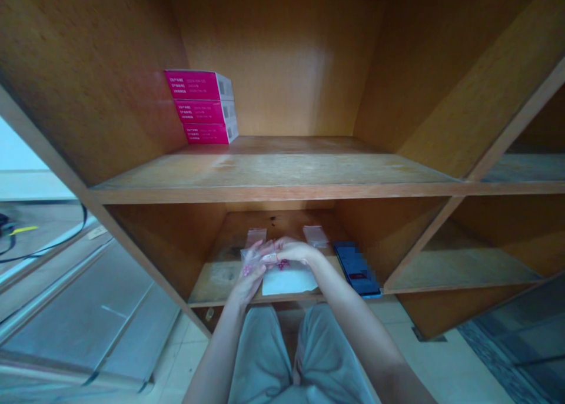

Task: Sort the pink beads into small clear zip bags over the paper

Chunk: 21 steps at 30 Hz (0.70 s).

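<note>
My left hand (251, 279) is closed around a small clear plastic bag (246, 267) with reddish-pink bits showing in it. My right hand (295, 249) reaches in from the right, fingers bent over the bag's upper end and touching it; its fingertips are partly hidden. A thin red line crosses near those fingers. Just below them lie small dark pink pieces (283, 265), too small to name, over a white sheet (289, 281) on the lower shelf. Behind the hands are two small clear bags, one on the left (256, 235) and one on the right (315, 235).
A dark blue flat device, like a phone or tablet (356, 270), lies at the shelf's right. Above, three pink boxes (203, 111) are stacked on the upper shelf (300, 168). Its front edge overhangs my hands. Wooden side walls bound the compartment; a glass panel (83, 315) stands at left.
</note>
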Each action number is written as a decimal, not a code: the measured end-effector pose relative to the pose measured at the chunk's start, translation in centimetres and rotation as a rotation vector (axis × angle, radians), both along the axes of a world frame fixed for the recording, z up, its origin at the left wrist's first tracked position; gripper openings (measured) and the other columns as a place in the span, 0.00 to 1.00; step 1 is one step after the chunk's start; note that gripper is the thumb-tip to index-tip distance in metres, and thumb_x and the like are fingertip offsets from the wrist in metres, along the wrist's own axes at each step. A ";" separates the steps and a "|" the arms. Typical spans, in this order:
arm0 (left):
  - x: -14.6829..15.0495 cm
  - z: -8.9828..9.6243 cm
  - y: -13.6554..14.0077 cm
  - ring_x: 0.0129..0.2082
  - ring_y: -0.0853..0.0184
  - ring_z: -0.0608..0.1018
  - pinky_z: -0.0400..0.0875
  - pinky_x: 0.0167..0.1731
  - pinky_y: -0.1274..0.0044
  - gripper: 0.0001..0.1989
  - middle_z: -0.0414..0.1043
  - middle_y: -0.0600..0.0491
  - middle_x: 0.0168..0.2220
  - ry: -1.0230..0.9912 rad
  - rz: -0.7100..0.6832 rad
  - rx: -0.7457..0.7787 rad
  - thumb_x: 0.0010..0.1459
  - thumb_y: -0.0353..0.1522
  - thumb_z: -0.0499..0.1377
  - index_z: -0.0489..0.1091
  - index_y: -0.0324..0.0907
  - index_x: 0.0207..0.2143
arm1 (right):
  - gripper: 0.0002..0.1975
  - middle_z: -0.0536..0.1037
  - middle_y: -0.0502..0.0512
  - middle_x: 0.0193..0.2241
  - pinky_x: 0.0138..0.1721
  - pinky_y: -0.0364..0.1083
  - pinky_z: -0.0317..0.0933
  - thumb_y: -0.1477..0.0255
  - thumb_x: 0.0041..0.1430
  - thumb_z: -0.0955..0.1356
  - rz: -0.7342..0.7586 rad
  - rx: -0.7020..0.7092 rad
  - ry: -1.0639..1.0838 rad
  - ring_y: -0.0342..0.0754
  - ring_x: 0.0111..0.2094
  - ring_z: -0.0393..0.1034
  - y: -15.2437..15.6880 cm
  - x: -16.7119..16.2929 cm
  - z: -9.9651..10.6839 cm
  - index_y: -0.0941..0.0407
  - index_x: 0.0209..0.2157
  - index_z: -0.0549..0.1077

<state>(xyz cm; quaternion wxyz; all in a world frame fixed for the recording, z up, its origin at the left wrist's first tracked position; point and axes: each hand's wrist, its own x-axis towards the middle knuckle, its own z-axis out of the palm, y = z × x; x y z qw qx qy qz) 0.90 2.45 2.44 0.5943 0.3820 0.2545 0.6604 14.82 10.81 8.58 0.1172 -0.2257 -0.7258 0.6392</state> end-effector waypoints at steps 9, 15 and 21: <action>1.2 -0.9 0.9 0.46 0.63 0.71 0.64 0.47 0.70 0.24 0.68 0.49 0.48 -0.167 0.160 -0.064 0.42 0.28 0.65 0.64 0.46 0.44 | 0.20 0.76 0.53 0.24 0.24 0.39 0.59 0.59 0.45 0.69 -0.012 -0.052 0.082 0.41 0.23 0.67 0.4 0.3 -1.2 0.61 0.34 0.75; 0.5 -1.7 1.3 0.48 0.65 0.70 0.61 0.51 0.73 0.17 0.70 0.49 0.46 -0.250 0.187 -0.092 0.45 0.24 0.62 0.67 0.42 0.40 | 0.20 0.77 0.56 0.24 0.28 0.43 0.62 0.59 0.46 0.68 -0.202 -0.130 0.163 0.42 0.23 0.69 0.6 1.7 -1.3 0.63 0.33 0.74; -0.1 -2.3 1.4 0.50 0.64 0.69 0.62 0.51 0.73 0.15 0.70 0.49 0.47 -0.280 0.162 -0.175 0.45 0.21 0.61 0.68 0.40 0.37 | 0.22 0.77 0.62 0.33 0.35 0.47 0.64 0.56 0.46 0.66 -0.791 -0.133 0.376 0.47 0.30 0.71 0.8 1.2 -3.8 0.61 0.34 0.74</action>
